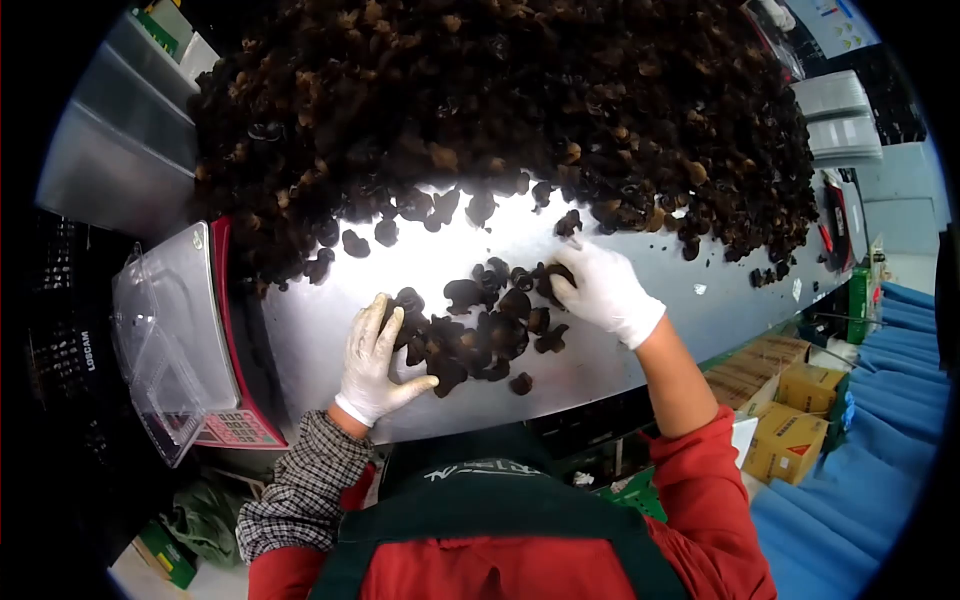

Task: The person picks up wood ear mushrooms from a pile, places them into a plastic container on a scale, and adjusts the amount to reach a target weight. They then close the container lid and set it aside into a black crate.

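Observation:
On the metal table (600, 365) lies a small cluster of dark brown, fungus-like pieces (480, 340). My left hand (378, 365), in a white glove, rests at the cluster's left side, fingers apart and thumb along its lower edge. My right hand (600, 290), also gloved in white, is at the cluster's upper right, its thumb and fingers closed around a dark piece (550, 284). Just above its fingertips is another dark piece (568, 223). A large heap of the same dark pieces (500, 100) covers the far part of the table.
At the left is a red-edged scale (232, 330) with a clear plastic container (160, 350) on it. Metal bins (130, 120) stand at the upper left. Stacked clear trays (835, 115) are at the upper right. Cardboard boxes (785, 440) and blue cloth (870, 450) lie at the lower right.

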Tool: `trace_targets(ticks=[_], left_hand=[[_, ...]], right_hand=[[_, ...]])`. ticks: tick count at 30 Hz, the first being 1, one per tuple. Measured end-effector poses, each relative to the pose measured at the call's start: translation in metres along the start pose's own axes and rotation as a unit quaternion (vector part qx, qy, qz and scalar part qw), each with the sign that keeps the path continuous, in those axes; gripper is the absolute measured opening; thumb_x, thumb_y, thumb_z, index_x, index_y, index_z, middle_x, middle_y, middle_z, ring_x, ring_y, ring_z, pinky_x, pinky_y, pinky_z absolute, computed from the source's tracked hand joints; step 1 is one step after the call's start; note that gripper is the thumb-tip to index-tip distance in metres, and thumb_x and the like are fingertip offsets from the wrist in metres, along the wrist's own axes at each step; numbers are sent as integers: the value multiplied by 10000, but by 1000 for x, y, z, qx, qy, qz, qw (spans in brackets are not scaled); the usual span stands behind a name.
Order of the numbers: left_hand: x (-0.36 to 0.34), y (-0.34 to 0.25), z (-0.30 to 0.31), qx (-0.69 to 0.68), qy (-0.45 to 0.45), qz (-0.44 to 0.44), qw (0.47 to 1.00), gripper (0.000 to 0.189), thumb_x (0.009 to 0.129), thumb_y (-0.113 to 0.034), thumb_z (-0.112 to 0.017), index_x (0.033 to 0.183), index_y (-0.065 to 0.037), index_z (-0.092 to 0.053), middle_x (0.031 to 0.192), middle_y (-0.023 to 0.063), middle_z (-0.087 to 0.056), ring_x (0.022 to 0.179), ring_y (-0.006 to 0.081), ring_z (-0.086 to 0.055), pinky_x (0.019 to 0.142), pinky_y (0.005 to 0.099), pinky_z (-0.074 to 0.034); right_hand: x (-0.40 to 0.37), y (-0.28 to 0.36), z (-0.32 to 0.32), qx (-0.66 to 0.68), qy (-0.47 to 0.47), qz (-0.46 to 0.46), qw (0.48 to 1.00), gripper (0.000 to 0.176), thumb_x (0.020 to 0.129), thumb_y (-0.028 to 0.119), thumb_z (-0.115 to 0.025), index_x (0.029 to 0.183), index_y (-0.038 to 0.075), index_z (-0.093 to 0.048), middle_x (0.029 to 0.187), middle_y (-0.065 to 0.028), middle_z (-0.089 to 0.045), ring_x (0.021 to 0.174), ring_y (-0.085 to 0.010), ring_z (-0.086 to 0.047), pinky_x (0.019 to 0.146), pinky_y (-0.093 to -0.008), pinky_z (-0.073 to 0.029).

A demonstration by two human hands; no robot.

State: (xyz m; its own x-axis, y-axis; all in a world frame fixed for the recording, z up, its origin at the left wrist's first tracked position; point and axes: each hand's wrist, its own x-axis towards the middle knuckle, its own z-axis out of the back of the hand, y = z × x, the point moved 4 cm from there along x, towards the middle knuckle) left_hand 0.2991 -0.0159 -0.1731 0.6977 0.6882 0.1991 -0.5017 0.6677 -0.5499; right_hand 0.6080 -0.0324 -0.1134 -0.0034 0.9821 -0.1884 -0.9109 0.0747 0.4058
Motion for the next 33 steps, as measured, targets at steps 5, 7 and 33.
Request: trace_targets(ticks=[5,7,33], left_hand=[[1,-1,1,8,-11,5,1000,1012,636,-521,-800,1422,-59,-362,1458,234,-327,1325,395,-357,1096,510,-290],[0,0,0,11,-11,8,1000,1003,643,-515,-799,1421,-57,-362,1457,236,-327,1324,394,-359,1095,508,-292],[2,-12,6,-34,54,-7,998,1294,549,-693,-770,1492,-41,-171,1501,271,-174,1398,446,-173,1134,548,-197]], right_hand=[[88,37,-21,-109,-116,133,978,239,775,60,-552,993,124,-627,884,-128,-608,809,-298,-631,721,-390,-521],[109,30,-30,-142,-89,133,977,222,781,45,-527,941,137,-651,874,-127,-605,801,-302,-630,711,-399,-521],[-52,7,-35,75,-171,110,976,565,707,275,-762,1206,73,-589,1192,-175,-574,1081,-328,-554,920,-425,-459]])
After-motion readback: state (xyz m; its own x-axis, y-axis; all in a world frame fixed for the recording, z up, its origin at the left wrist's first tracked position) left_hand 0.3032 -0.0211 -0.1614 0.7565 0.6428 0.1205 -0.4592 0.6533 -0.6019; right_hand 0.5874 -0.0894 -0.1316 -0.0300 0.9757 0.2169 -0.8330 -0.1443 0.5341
